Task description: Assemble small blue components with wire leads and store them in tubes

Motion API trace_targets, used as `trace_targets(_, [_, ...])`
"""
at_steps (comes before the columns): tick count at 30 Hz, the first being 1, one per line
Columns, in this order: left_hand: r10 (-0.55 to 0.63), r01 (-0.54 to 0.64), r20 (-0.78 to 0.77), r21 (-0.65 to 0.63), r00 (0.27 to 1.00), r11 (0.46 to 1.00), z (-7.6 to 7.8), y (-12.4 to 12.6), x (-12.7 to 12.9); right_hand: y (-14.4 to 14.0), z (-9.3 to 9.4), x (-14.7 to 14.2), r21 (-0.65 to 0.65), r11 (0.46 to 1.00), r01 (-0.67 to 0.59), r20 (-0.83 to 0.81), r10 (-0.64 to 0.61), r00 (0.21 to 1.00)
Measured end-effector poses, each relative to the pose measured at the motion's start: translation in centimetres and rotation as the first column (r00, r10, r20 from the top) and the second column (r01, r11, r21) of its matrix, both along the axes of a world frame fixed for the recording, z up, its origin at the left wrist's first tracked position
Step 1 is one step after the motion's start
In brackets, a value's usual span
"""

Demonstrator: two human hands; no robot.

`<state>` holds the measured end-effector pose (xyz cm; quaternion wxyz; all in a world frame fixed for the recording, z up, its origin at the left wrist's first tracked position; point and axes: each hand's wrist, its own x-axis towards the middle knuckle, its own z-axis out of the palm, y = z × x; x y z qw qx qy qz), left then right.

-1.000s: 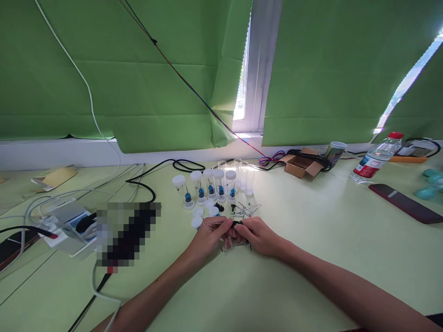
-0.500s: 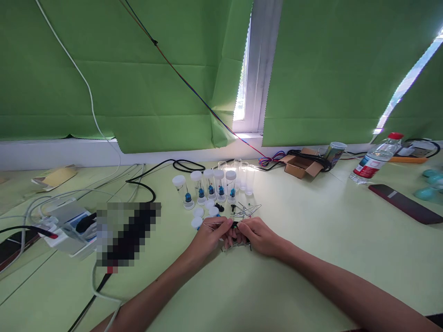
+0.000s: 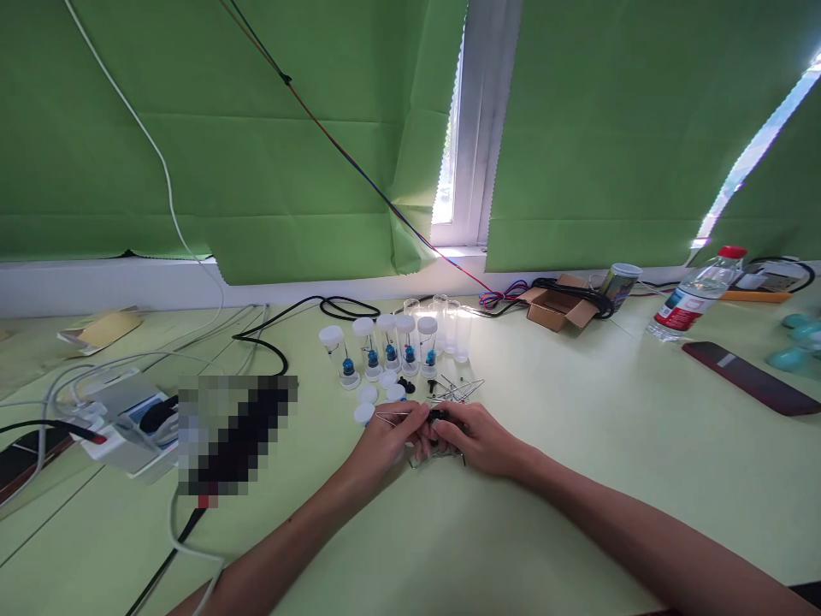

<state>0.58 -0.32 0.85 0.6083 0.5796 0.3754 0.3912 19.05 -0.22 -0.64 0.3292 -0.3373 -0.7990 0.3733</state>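
Observation:
My left hand (image 3: 391, 438) and my right hand (image 3: 478, 439) meet fingertip to fingertip on the green table (image 3: 577, 479). The left hand pinches a thin metal pin (image 3: 392, 417) that sticks out to the left. The right hand's fingers close on a small black part (image 3: 438, 416) at the pin's other end. Just beyond lie a heap of loose pins (image 3: 457, 390), loose white caps (image 3: 367, 402) and a row of capped clear vials (image 3: 385, 346) with blue pieces inside. Several uncapped vials (image 3: 449, 323) stand behind them.
A power strip with cables (image 3: 125, 419) lies at the left. A cardboard box (image 3: 557, 308), a cup (image 3: 620, 282), a water bottle (image 3: 696, 304) and a dark phone (image 3: 750, 377) are at the back right. Green curtains hang behind.
The two hands have drawn slightly closer, the right hand shifting a little left over the black part. Nothing else has moved.

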Motion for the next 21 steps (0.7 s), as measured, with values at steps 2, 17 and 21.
trace_targets(2, [-0.008,0.008,-0.011,0.006,1.000,1.000,0.0,0.0,0.0,0.1,-0.1,0.0,-0.002,1.000,-0.006,-0.007,0.006,1.000])
trace_targets(17, [-0.023,0.024,-0.034,0.018,0.999,1.000,0.1,0.0,0.0,0.2,-0.3,0.0,-0.008,1.000,-0.003,0.001,0.003,1.000])
trace_targets(21, [-0.015,0.016,-0.046,0.020,0.999,1.000,-0.2,0.1,-0.2,0.0,0.2,0.0,-0.009,1.000,-0.020,0.016,0.020,1.000])
